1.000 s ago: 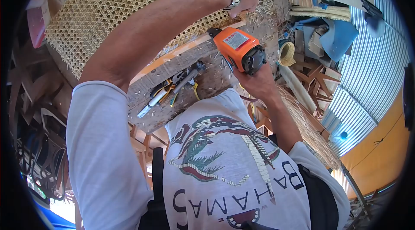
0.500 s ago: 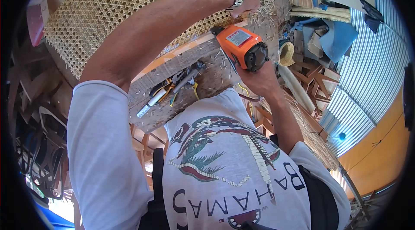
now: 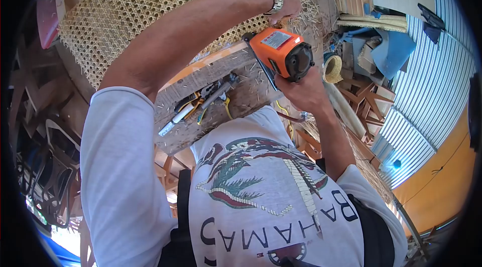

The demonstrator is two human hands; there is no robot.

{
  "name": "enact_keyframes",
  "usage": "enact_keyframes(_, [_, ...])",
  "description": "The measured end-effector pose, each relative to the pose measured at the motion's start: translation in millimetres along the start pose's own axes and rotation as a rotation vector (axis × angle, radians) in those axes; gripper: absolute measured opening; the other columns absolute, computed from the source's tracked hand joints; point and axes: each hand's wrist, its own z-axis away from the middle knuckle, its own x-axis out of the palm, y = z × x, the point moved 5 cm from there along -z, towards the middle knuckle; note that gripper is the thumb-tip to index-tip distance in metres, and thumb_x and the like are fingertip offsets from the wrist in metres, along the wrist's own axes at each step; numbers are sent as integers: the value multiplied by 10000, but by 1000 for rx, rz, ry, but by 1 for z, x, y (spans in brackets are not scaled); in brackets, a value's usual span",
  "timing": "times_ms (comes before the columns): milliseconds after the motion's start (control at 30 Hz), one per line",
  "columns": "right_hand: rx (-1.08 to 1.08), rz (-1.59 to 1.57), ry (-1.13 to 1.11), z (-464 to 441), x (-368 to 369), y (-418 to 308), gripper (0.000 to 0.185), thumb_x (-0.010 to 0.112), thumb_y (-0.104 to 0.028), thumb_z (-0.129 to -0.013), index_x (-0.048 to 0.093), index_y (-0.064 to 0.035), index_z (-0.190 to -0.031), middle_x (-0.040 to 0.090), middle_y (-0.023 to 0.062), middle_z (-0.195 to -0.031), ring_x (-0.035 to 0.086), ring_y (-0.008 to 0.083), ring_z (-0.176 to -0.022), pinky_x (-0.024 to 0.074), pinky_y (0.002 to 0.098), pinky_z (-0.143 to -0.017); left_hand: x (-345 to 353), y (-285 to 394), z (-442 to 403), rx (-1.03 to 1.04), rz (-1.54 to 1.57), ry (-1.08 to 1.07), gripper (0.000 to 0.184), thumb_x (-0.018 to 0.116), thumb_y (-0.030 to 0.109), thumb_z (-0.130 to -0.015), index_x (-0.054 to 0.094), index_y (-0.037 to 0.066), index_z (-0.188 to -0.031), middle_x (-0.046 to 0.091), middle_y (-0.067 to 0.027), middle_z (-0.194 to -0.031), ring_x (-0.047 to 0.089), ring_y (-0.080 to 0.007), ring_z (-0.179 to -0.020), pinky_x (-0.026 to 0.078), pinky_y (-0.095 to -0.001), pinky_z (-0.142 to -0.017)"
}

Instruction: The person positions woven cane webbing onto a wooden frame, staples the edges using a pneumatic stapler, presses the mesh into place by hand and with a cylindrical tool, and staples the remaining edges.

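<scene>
An orange pneumatic staple gun (image 3: pixel 276 48) with a black cap is in my right hand (image 3: pixel 306 89), whose fingers wrap its handle. Its nose points toward the edge of a sheet of woven cane webbing (image 3: pixel 135 11). My left hand (image 3: pixel 288 3), with a metal watch on the wrist, is closed at the right edge of the webbing; its fingertips are partly hidden. Along the near side of the webbing runs a light wooden strip (image 3: pixel 211 58). Where the staple gun's nose meets the work cannot be made out.
On the worn workbench (image 3: pixel 191 134) lie pliers (image 3: pixel 193 99) and a hammer (image 3: pixel 218 94), with cane scraps around. A hose (image 3: pixel 293 117) hangs below my right hand. Rolled webbing (image 3: pixel 332 69) and wooden chair parts (image 3: pixel 364 94) stand to the right.
The staple gun and my right hand have shifted very slightly. The whole view has tilted a little; both hands keep their holds.
</scene>
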Motion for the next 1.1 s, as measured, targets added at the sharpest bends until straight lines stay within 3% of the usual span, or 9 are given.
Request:
enact_keyframes(100, [-22,-12,-7,-2,6,7,274,677,-69,-822,680,-23,-1093,690,72,-819,606,140,-726,532,343,-704,-1,0,7,32,6,141,334,928,227,-585,705,233,-834,722,78,-935,692,-207,-986,435,-480,-857])
enact_keyframes(200, [-33,-41,17,-2,12,10,209,672,-91,-826,699,-37,-1026,695,124,-773,598,170,-671,533,373,-692,-3,1,2,-1,-9,-21,346,926,230,-584,720,236,-862,723,67,-962,692,-214,-1013,444,-485,-883])
enact_keyframes(567, [148,62,-48,-5,15,-10,175,702,-113,-846,694,-13,-990,719,187,-814,715,302,-733,550,400,-715,3,-2,2,18,30,58,376,921,249,-573,725,237,-894,719,29,-975,692,-228,-1022,462,-459,-866])
enact_keyframes(700, [-49,52,70,6,10,5,192,685,-86,-825,692,-20,-1005,717,172,-805,712,285,-724,551,396,-704,-3,-1,10,72,8,181,326,911,233,-569,708,227,-824,704,24,-895,692,-227,-956,464,-453,-808])
enact_keyframes(800, [-79,9,125,13,1,14,219,679,-77,-820,691,-30,-1034,710,143,-790,695,268,-703,552,389,-694,-1,2,7,26,23,56,273,882,188,-540,660,225,-694,668,31,-778,676,-232,-855,452,-443,-768])
enact_keyframes(867, [-21,37,81,8,-5,25,331,713,-66,-832,674,-30,-1159,721,113,-1003,693,216,-903,543,364,-826,-3,-2,5,32,17,56,275,872,181,-525,650,225,-681,659,29,-766,673,-233,-838,447,-441,-759])
enact_keyframes(967, [54,22,37,4,-8,29,391,727,-57,-837,663,-30,-1221,727,98,-1090,690,183,-983,538,346,-883,-8,1,5,19,1,-59,512,957,259,-551,768,221,-1026,763,-44,-1021,708,-291,-1056,522,-519,-870])
enact_keyframes(1067, [-41,50,64,-1,-7,25,383,725,-55,-829,665,-26,-1207,727,98,-1039,688,172,-932,543,345,-849,0,-2,3,21,12,81,295,888,191,-516,656,225,-695,667,32,-778,676,-234,-854,441,-441,-810])
enact_keyframes(1100, [-99,71,82,-1,-7,23,379,724,-55,-825,667,-25,-1199,726,98,-1019,687,168,-910,545,346,-834,-1,-2,4,5,8,53,300,890,193,-515,657,225,-702,670,33,-789,676,-233,-864,438,-439,-816])
